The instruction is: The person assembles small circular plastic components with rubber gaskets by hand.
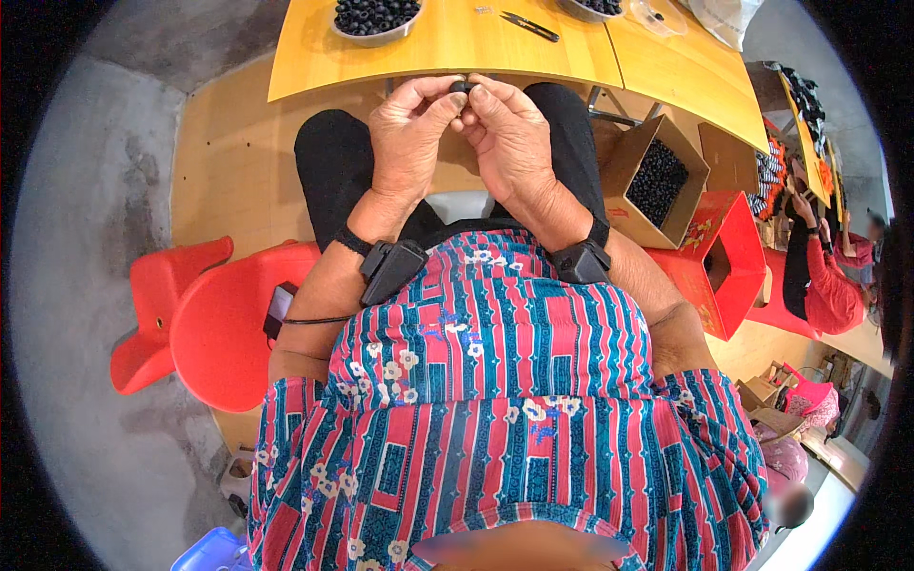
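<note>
A small black round part (461, 87) is pinched between the fingertips of both my hands, just off the near edge of the yellow table (447, 49). My left hand (409, 128) grips it with thumb and forefinger from the left. From the other side my right hand (509, 133) closes thumb and fingers on the same part. The fingers cover much of it, so its exact kind does not show. Beyond my hands, a clear bowl (373, 40) filled with similar black parts stands on the table, and black thread snips (530, 27) lie to its right.
Another bowl (590, 9) of black parts and a clear tub (657, 17) stand farther right. Beside my right knee is a cardboard box (624, 157) holding black parts, near a red box (728, 266). Red chairs (228, 324) are at left; a co-worker in red (833, 290) sits at right.
</note>
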Available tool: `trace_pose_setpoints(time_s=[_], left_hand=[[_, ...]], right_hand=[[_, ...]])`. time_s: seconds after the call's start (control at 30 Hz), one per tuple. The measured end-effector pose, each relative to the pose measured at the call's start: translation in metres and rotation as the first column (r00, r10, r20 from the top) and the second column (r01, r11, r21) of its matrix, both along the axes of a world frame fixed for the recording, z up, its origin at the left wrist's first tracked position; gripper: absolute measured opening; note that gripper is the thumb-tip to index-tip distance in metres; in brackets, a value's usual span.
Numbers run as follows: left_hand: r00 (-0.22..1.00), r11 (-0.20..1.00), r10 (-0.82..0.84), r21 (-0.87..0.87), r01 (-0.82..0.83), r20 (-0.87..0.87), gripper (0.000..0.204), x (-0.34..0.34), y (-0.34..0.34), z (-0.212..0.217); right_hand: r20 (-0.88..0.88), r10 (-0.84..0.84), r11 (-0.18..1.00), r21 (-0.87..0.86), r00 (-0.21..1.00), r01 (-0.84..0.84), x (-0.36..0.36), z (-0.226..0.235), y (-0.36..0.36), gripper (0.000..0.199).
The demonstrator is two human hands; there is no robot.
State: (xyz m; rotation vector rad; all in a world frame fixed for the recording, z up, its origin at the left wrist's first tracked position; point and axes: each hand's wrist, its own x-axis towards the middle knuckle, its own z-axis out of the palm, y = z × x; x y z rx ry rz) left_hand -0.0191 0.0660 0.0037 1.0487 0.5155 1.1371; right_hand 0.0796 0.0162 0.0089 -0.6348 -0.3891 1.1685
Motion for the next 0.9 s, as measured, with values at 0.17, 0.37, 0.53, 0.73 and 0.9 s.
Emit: trace_pose_setpoints(time_s=[0.17,0.37,0.53,0.73,0.9], left_hand=[[1.000,0.999,0.019,-0.032,-0.018,0.025,0.016,0.000,0.001,-0.003],[0.999,0.999,-0.005,-0.035,0.006,0.039,0.016,0.000,0.001,0.000],[0.999,0.998,-0.031,-0.045,0.032,0.038,0.015,-0.001,-0.003,0.004],[0.997,0.997,-0.077,-0.009,0.077,-0.018,0.015,-0.006,0.004,0.007],[0.993,0.994,-0.083,0.061,0.088,-0.084,0.014,-0.008,0.007,0.009]], right_hand=[[0.050,-0.019,0.999,-0.030,0.999,0.021,0.000,0.003,0.001,0.015],[0.279,-0.089,0.994,-0.029,0.956,0.101,0.005,0.008,0.003,0.009],[0.362,-0.124,0.988,-0.035,0.924,0.147,0.008,0.011,0.001,0.006],[0.579,-0.084,0.994,-0.006,0.811,0.107,0.019,0.017,-0.002,0.005],[0.651,-0.037,0.999,0.003,0.758,0.046,0.028,0.019,-0.002,0.005]])
